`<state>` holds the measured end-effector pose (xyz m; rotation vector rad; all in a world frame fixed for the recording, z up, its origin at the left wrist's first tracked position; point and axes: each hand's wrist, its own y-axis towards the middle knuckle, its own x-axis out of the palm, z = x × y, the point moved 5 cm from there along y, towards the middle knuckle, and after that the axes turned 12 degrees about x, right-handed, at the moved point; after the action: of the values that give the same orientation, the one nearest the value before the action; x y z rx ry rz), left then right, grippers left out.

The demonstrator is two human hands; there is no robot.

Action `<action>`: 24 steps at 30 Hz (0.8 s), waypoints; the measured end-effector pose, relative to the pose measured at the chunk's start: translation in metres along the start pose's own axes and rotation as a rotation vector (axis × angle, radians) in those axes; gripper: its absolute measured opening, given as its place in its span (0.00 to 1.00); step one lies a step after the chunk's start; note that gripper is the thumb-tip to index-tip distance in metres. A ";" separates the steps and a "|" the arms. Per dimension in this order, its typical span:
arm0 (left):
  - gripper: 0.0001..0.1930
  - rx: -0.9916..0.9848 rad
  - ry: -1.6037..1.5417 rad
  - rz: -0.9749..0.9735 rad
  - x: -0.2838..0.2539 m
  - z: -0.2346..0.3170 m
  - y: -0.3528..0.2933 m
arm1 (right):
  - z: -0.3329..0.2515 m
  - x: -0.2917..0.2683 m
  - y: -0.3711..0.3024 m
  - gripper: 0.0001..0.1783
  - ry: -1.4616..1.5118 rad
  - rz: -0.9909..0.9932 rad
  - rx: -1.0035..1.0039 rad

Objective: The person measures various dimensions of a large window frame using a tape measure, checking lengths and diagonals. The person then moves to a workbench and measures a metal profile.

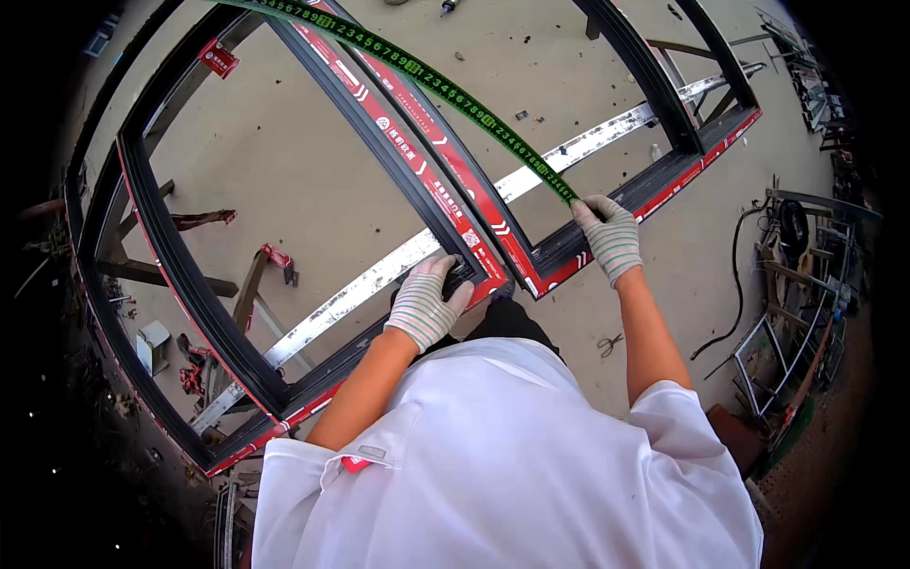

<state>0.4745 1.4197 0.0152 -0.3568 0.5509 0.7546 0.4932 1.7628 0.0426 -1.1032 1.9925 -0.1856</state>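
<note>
A long green tape measure [445, 90] with black markings arcs from the upper left across two dark frames, its near end in my right hand [609, 237]. That hand, in a striped work glove with bare fingertips, pinches the tape above the near bar of the right-hand frame [654, 180]. My left hand [427, 302], gloved alike, lies on the near corner of the left-hand frame [408, 156], thumb and fingers apart. Something dark and small between them is hard to make out. Red printed protective film covers parts of both frames, which lie side by side with a narrow gap.
A white-specked metal bar [355, 289] runs beneath the frames as a support. Scissors [609, 345] lie on the floor at the right. Metal pieces and a black hose [737, 294] are at the right edge; a white box [152, 346] stands among clutter at the left.
</note>
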 end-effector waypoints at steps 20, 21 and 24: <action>0.25 -0.310 0.522 -0.070 0.058 0.041 -0.007 | 0.151 -0.133 -0.029 0.14 0.135 -0.066 -0.029; 0.25 -0.297 0.520 -0.062 0.060 0.041 -0.013 | 0.155 -0.134 -0.032 0.13 0.131 -0.051 -0.016; 0.24 -0.277 0.513 -0.050 0.066 0.040 -0.041 | 0.157 -0.126 -0.048 0.13 0.186 -0.071 -0.001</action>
<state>0.5574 1.4475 0.0125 -0.8312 0.9175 0.6921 0.6708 1.8685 0.0397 -1.1949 2.1178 -0.3352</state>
